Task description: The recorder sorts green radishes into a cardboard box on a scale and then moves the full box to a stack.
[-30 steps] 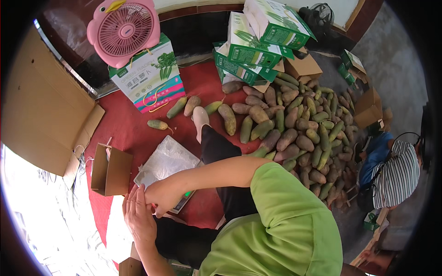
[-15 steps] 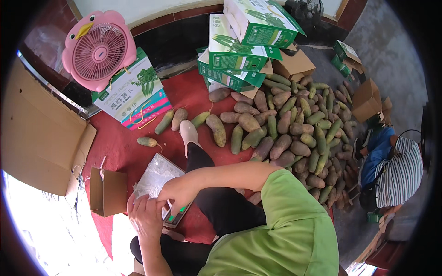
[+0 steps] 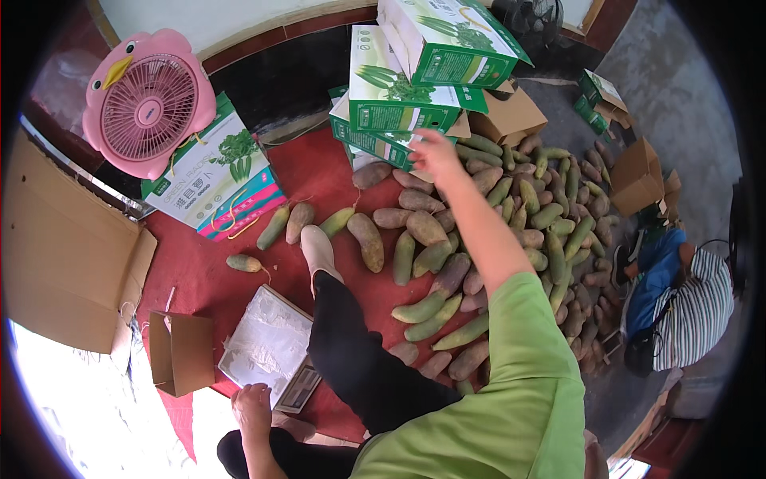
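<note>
Radishes (image 3: 550, 215): loose heap beside an uneven carton stack

Location: heaped from centre to right of the frame, with strays at centre left. The right hand (image 3: 435, 156), upper centre, is over the lower edge of the carton stack (image 3: 407, 88); whether it grasps anything cannot be told. The left hand (image 3: 254, 409), lower left, has curled fingers just beside the scale (image 3: 275, 335); its contents, if any, cannot be told.

Judged hazards: a knock from the right hand could topple the askew cartons; disturbing the heap's edge could set radishes rolling towards the pale shoe (image 3: 321, 254).

Change: half a second earlier both hands met beside the scale; the right has since left it.
</note>
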`<state>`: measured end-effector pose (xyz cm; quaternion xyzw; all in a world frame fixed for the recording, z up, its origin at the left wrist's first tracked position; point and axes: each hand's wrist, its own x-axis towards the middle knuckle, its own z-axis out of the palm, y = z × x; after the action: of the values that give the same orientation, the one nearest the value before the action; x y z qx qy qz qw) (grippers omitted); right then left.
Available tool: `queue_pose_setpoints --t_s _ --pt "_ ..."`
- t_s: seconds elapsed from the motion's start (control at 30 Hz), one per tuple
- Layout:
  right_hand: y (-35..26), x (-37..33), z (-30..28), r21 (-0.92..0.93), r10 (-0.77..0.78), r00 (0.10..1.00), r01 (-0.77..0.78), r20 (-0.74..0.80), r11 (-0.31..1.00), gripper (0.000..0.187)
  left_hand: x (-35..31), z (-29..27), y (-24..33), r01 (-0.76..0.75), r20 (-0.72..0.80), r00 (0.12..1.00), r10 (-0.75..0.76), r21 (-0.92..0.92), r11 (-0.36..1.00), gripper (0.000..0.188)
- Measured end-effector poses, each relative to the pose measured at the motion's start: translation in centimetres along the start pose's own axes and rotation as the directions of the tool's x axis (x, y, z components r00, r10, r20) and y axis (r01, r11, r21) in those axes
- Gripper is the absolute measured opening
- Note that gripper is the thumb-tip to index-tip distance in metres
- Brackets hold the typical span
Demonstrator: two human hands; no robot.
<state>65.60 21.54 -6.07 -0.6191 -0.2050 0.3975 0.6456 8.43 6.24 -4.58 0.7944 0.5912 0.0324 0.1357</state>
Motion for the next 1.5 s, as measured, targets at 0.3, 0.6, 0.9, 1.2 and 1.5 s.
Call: queue_pose_setpoints --t_s 0.3,0.6,0.9,1.2,1.5 --pt "-6.8 9.9 -10.8 0.096 -0.079 0.92 0.125 -0.385 0.987 0.054 -0.2 2.9 -3.2 0.087 0.206 0.971 -0.119 0.155 0.984 0.014" --pt "-8.9 15.6 -13.7 0.183 -0.092 0.957 0.146 -0.275 0.972 0.078 -1.1 4.7 -6.0 0.146 0.3 0.931 -0.208 0.216 0.965 0.014" --pt "-9.5 15.8 -11.9 0.315 -0.075 0.968 0.15 -0.238 0.937 0.091 -0.8 4.6 -5.3 0.081 0.324 0.928 -0.183 0.305 0.949 0.017" --pt "-10.1 16.3 -6.5 0.757 -0.004 0.999 -0.034 0.048 0.653 0.028 -1.3 4.4 -5.4 0.028 0.326 0.939 -0.106 0.236 0.971 0.019" --pt "-16.0 3.1 5.6 0.499 -0.357 0.931 0.347 -0.08 0.794 0.074 -2.5 1.9 -3.8 0.049 0.193 0.979 -0.066 0.093 0.994 0.012"
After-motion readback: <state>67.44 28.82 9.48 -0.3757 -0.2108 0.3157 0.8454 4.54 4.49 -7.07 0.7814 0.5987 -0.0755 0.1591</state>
